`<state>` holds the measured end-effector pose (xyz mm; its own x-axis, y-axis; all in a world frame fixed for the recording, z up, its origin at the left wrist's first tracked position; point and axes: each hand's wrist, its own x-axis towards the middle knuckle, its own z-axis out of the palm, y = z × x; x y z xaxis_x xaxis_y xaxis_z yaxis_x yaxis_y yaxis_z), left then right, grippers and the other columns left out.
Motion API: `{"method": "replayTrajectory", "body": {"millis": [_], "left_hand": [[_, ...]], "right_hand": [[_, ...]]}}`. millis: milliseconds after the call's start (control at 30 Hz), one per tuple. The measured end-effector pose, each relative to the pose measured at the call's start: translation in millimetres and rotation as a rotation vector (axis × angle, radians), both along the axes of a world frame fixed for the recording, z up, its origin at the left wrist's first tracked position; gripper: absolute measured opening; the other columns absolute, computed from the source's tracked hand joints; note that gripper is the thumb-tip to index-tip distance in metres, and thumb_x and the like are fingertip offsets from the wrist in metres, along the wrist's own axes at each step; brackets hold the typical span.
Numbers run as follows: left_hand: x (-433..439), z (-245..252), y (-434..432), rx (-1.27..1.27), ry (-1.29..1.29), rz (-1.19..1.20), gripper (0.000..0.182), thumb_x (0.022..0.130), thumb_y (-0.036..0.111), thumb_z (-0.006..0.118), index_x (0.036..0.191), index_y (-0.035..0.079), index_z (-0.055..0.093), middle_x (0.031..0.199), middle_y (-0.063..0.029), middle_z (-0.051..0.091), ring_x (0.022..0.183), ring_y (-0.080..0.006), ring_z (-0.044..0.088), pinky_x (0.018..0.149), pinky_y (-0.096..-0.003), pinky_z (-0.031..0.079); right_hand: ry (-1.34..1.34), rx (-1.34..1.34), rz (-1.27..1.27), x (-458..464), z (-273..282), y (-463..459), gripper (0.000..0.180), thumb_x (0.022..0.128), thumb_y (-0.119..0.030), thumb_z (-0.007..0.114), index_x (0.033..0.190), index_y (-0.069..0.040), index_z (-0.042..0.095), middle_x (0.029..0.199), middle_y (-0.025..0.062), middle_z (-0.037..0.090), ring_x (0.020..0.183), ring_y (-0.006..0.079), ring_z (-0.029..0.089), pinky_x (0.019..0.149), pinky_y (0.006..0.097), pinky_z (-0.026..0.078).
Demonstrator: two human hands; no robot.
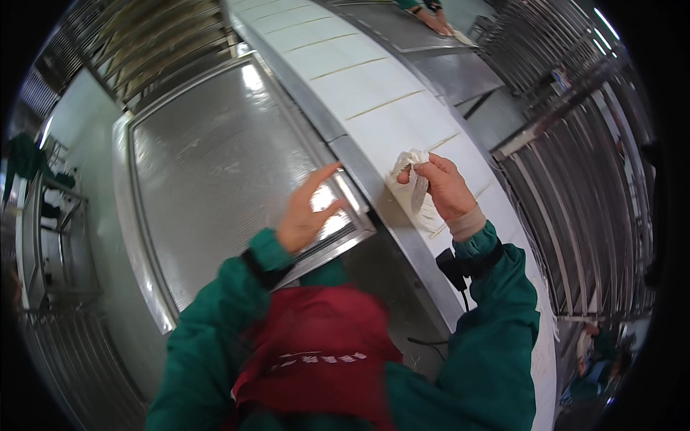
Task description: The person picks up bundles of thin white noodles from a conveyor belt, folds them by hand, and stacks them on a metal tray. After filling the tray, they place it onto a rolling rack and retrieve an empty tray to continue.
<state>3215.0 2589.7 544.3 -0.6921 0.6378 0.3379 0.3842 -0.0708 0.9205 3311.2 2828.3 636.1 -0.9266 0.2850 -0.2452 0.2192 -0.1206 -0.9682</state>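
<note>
My right hand (pixel 444 186) pinches a bunched, pale strip of what looks like dough (pixel 414 161) above a white conveyor belt (pixel 377 89). Part of the strip hangs down below the fingers. Under it, more pale folded strands (pixel 427 218) lie on the belt. My left hand (pixel 308 211) holds nothing, its thumb and fingers spread over the near right corner of a metal mesh tray (pixel 215 161). Whether its fingertips touch the tray's frame, I cannot tell. Thin pale sticks (pixel 385 104) lie crosswise along the belt at intervals.
A metal rail (pixel 356 156) edges the belt beside the tray. At the upper left a rack (pixel 161 37) holds loaded trays. Slatted metal racks (pixel 582 215) stand to the right. Across the belt, another person's hands (pixel 435 22) work at a steel table (pixel 447 75). A cable (pixel 428 342) hangs near my apron.
</note>
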Motion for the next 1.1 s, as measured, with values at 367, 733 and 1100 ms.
{"method": "replayTrajectory", "body": {"millis": [367,733,1100], "left_hand": [[3.5,-44.9,-185.5,-0.087,0.688,0.529,0.024,0.073,0.008,0.065,0.094,0.003,0.056,0.084,-0.0109,0.055,0.076,-0.0299,0.054,0.072,-0.0421,0.045],[55.8,-95.1,-369.9,-1.067,0.505,0.362,0.024,0.083,0.012,0.059,0.106,0.007,0.055,0.095,-0.0077,0.055,0.089,-0.0251,0.055,0.077,-0.0349,0.047],[77.2,-118.2,-403.3,-0.903,0.213,0.555,0.073,0.069,0.021,0.078,0.133,0.013,0.044,0.113,-0.0076,0.054,0.115,-0.0257,0.046,0.101,-0.0487,0.029]], "right_hand": [[-0.028,-0.373,0.38,6.0,89.2,-225.3,0.029,0.093,-0.009,0.05,0.117,0.007,0.049,0.089,0.0057,0.061,0.086,0.0148,0.057,0.081,0.0287,0.046],[-0.277,-0.383,0.435,-47.8,-115.8,-247.7,0.013,0.094,-0.007,0.051,0.103,0.002,0.055,0.083,0.0049,0.059,0.084,0.0164,0.06,0.078,0.0305,0.05],[-0.233,-0.424,0.582,-30.3,-115.1,-365.6,0.025,0.093,-0.009,0.05,0.116,0.002,0.053,0.105,0.0067,0.061,0.096,0.0148,0.058,0.085,0.0284,0.047]]}}
